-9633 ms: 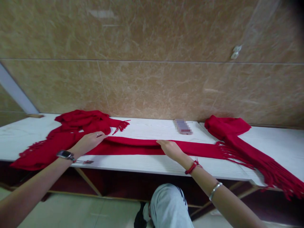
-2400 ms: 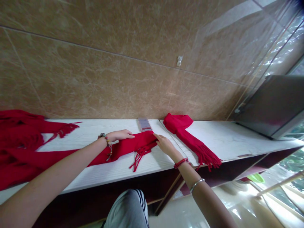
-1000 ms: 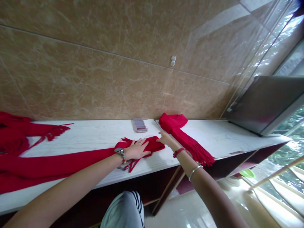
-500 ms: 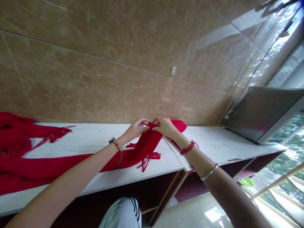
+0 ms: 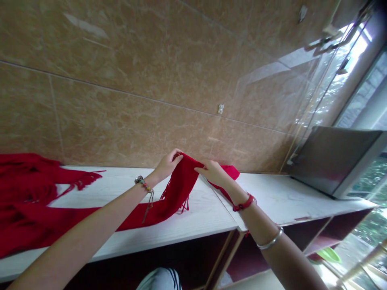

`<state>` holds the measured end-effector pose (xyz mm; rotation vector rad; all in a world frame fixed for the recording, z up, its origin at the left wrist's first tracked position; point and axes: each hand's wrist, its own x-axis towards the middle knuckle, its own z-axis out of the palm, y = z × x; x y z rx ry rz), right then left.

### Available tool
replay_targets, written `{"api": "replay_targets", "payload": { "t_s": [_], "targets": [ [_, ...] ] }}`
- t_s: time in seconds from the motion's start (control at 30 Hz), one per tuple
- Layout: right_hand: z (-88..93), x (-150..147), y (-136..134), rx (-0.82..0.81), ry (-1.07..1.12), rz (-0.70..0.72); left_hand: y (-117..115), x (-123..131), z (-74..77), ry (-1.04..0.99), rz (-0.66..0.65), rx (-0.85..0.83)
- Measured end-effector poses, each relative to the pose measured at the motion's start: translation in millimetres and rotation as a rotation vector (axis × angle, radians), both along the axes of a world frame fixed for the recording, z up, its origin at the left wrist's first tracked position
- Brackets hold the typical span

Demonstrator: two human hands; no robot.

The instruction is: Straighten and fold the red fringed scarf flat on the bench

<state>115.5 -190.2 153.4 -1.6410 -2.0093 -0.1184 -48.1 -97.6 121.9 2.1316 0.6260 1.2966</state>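
Note:
A red fringed scarf [image 5: 181, 183] rises from the white countertop [image 5: 121, 177] between my two hands. My left hand [image 5: 168, 164] pinches its raised edge with thumb on the near side. My right hand [image 5: 210, 171] grips the same edge a little to the right, thumb in front. Fringe hangs below and behind the lifted part. The scarf's flat length runs left along the counter beneath my left forearm. Another bit of red cloth [image 5: 231, 172] lies behind my right wrist; its link to the held part is hidden by my hand.
More red fringed cloth [image 5: 24, 177] is heaped at the far left. A brown marbled wall [image 5: 136, 121] stands behind the counter. At the right are a grey box-like appliance [image 5: 335, 157] and open shelves with a green basin [image 5: 329, 254] near them.
My left hand has moved left along the scarf and now grips its edge. The held part is spread wider and lifted, with its fringe hanging closer beneath. The view has tilted up slightly.

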Motion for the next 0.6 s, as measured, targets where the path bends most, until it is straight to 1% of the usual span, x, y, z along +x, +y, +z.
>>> {"api": "replay_targets", "payload": {
  "t_s": [0.13, 0.2, 0.27, 0.33, 0.43, 0.47, 0.53, 0.6],
  "targets": [
    [18.7, -11, 0, 0.036, -0.055, 0.030, -3, 1, 4.2, -0.016, 0.020, 0.056],
    [26.7, -16, 2, 0.024, -0.127, -0.006, -5, 3, 4.7, -0.025, 0.000, 0.051],
    [34.4, -21, 3, 0.008, -0.214, -0.044, -7, 5, 2.6, -0.050, -0.045, 0.006],
    [41.8, -24, 3, 0.006, -0.274, -0.080, -7, 7, -4.2, -0.077, -0.146, -0.086],
    [50.1, -24, 3, 0.009, -0.323, -0.141, -2, 8, -22.3, -0.042, -0.320, -0.241],
    [51.6, -24, 4, -0.005, -0.331, -0.154, 0, 7, -28.9, -0.020, -0.348, -0.275],
    [52.5, -22, 7, -0.047, -0.322, -0.150, 6, 4, -39.0, 0.003, -0.361, -0.317],
    [51.0, -21, 11, -0.068, -0.272, -0.122, 12, -3, -40.8, -0.006, -0.368, -0.336]
  ]
}}
